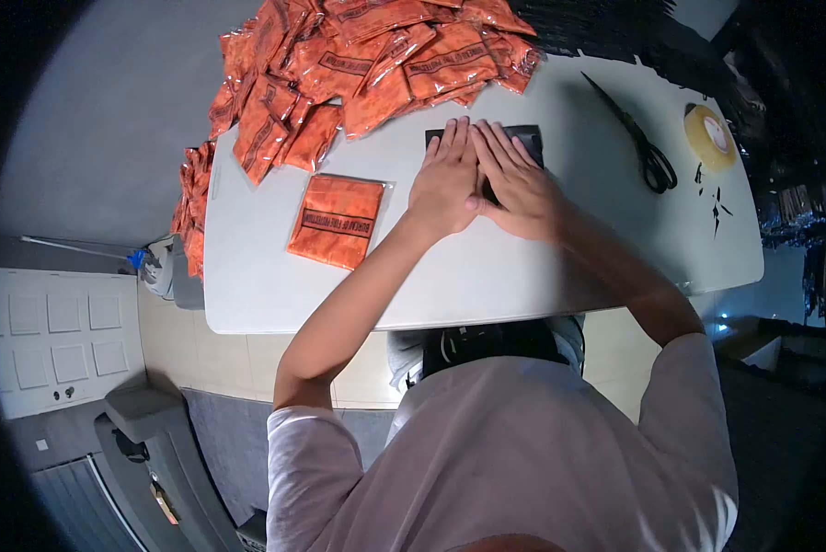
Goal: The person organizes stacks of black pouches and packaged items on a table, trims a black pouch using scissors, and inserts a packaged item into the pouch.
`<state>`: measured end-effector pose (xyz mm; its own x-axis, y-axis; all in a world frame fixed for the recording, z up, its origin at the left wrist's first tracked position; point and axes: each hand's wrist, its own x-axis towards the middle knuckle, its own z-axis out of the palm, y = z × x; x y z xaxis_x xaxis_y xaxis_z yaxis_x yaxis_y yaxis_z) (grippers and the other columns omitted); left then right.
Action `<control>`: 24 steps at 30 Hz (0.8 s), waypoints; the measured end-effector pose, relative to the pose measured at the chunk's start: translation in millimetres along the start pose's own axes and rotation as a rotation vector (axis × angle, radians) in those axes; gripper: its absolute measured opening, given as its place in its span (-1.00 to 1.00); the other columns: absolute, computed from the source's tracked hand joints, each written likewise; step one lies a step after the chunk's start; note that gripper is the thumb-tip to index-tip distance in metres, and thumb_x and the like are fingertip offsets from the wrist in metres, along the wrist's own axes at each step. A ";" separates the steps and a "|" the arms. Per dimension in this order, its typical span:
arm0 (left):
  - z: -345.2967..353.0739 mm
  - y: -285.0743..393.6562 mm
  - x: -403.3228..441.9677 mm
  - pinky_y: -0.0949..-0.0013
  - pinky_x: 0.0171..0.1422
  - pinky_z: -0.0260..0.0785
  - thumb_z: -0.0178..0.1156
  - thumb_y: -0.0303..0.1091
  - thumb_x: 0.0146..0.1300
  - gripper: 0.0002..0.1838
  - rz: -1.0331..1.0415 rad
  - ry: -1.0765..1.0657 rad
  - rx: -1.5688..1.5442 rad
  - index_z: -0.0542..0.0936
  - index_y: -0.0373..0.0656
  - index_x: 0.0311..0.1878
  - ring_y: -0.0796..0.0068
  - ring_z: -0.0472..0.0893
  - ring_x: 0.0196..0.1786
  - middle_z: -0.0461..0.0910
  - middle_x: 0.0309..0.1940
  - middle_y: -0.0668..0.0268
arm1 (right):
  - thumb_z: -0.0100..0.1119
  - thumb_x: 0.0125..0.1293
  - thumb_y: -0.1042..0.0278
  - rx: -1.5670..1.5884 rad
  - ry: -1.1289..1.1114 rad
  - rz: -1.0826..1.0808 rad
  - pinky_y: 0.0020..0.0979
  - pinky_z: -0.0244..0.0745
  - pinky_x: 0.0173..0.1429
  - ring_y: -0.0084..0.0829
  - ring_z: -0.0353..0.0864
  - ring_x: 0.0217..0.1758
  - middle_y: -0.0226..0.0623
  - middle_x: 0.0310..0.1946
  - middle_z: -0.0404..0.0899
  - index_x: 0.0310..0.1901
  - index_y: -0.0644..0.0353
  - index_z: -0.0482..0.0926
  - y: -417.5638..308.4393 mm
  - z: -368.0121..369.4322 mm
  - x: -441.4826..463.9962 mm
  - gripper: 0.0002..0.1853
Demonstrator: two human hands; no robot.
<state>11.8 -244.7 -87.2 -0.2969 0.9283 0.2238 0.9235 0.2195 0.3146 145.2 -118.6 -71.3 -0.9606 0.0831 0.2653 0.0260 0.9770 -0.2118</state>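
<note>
Both hands lie flat, side by side, on a black folded item (525, 136) on the white table (597, 267). My left hand (445, 184) has its fingers stretched out over the item's left part. My right hand (516, 184) presses on its right part, fingers extended, its thumb touching my left hand. Much of the black item is hidden beneath them. To the left of my hands, an orange packet (338, 221) with dark printed lettering lies flat in clear plastic.
Many orange packets (367, 69) are heaped at the back left, some hanging past the left edge. Black scissors (650, 156) and a tape roll (710, 138) lie at the right, near small black scraps (717, 204). Black strips (606, 32) cover the back right.
</note>
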 end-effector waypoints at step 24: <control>-32.4 -30.2 -11.7 -0.07 0.71 0.06 -0.01 -0.42 0.49 -0.38 0.026 -0.014 0.156 0.23 -0.48 0.56 -0.10 0.15 0.67 0.16 0.61 -0.17 | 0.17 0.40 -0.29 0.022 0.042 -0.204 0.12 -0.11 0.72 0.15 -0.08 0.73 0.26 0.59 0.09 0.47 0.60 0.24 18.1 -21.9 27.2 0.00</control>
<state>-20.6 -271.8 -69.5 -0.2700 0.9382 0.2167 0.9577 0.2384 0.1611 125.5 -94.3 -47.3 -0.9329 -0.1074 0.3436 -0.1743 0.9699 -0.1699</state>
